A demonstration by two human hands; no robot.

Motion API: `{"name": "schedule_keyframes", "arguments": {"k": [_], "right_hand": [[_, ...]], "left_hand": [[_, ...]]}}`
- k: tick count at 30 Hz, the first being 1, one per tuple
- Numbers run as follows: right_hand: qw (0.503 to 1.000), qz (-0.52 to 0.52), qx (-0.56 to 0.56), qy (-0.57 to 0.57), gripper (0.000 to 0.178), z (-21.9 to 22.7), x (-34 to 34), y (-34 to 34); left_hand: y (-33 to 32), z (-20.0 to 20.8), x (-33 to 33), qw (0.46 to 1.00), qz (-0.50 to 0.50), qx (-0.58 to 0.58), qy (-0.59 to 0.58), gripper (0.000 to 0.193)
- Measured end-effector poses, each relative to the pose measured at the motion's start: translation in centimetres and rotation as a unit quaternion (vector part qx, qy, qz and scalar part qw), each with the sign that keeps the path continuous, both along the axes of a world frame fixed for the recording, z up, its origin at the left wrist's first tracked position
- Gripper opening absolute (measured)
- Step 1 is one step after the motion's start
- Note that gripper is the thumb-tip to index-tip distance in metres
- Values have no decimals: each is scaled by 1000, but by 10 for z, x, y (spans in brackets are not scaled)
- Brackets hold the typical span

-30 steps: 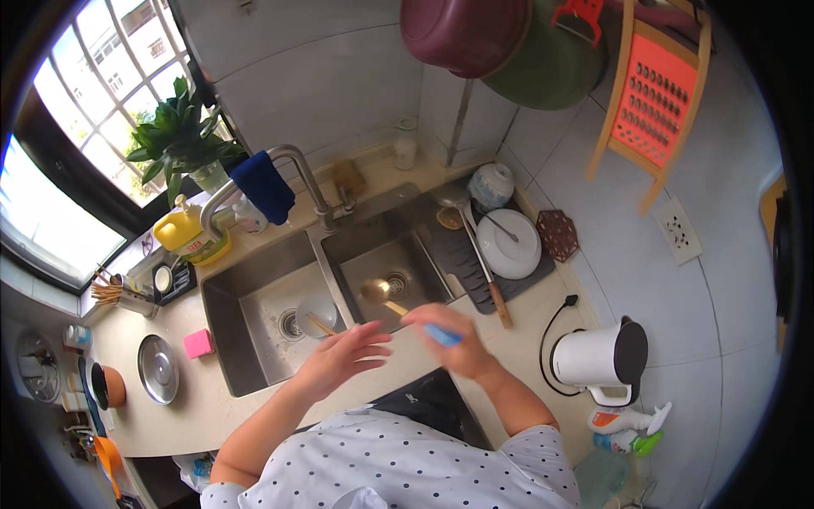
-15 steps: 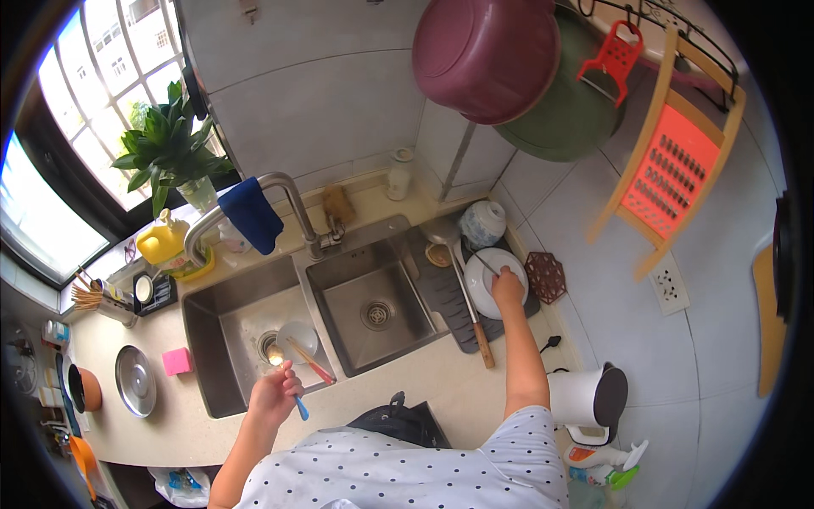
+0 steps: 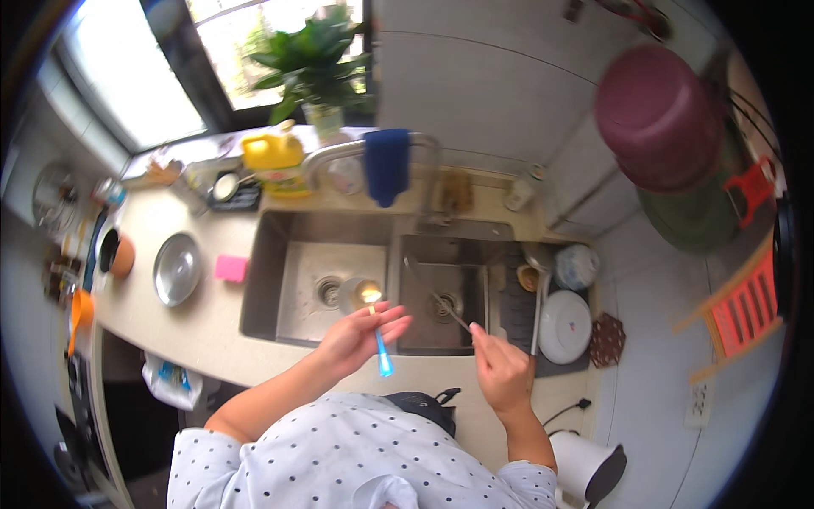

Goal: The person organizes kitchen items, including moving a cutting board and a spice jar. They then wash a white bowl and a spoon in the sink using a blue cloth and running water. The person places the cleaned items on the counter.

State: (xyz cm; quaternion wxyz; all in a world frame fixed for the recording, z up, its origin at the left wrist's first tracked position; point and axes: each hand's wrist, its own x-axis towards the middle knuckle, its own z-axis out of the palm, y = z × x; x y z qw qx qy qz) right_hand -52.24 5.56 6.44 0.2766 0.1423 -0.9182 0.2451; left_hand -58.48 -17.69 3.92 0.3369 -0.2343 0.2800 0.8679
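Over the front edge of the two sinks, my left hand point(image 3: 360, 338) holds a spoon with a blue handle point(image 3: 384, 355). Its bright bowl points away from me, and the fingers lie stretched out beside the handle. A long, thin metal utensil point(image 3: 453, 312) is pinched in my right hand point(image 3: 502, 369). It slants to the far left over the right basin point(image 3: 437, 348); blur leaves its far end hard to make out. Behind my left hand, a pale bowl point(image 3: 349, 297) sits in the left basin point(image 3: 297, 254), partly hidden.
On the right, a grey drying mat point(image 3: 513, 301) carries a white plate point(image 3: 565, 327), a long-handled utensil and a patterned bowl point(image 3: 577, 265). A blue cloth point(image 3: 387, 165) hangs on the faucet point(image 3: 435, 182). A pink sponge point(image 3: 231, 268) and metal lid point(image 3: 176, 270) lie left.
My right hand has moved left from the white plate to the right basin, carrying the thin utensil. My left hand has turned, its fingers stretching out under the spoon. The view has swung left.
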Motion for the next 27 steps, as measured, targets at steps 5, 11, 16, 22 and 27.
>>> {"name": "schedule_keyframes", "arguments": {"k": [5, 11, 16, 22, 27], "right_hand": [[983, 174, 52, 9, 30, 12, -10, -64], [952, 270, 115, -82, 32, 9, -8, -132], [891, 327, 35, -312, 38, 52, -14, -168], [695, 280, -355, -559, 25, -22, -35, -242], [636, 298, -403, -587, 22, -53, -43, -286]], "left_hand": [[-21, 10, 10, 994, 70, 47, 63, 33], [-66, 3, 19, 982, 169, 69, 45, 30], [-121, -13, 23, 972, 182, 68, 131, 26], [-164, -22, 30, 952, 201, 1, 231, 25], [-226, -20, 21, 923, 164, -183, 296, 38]]}}
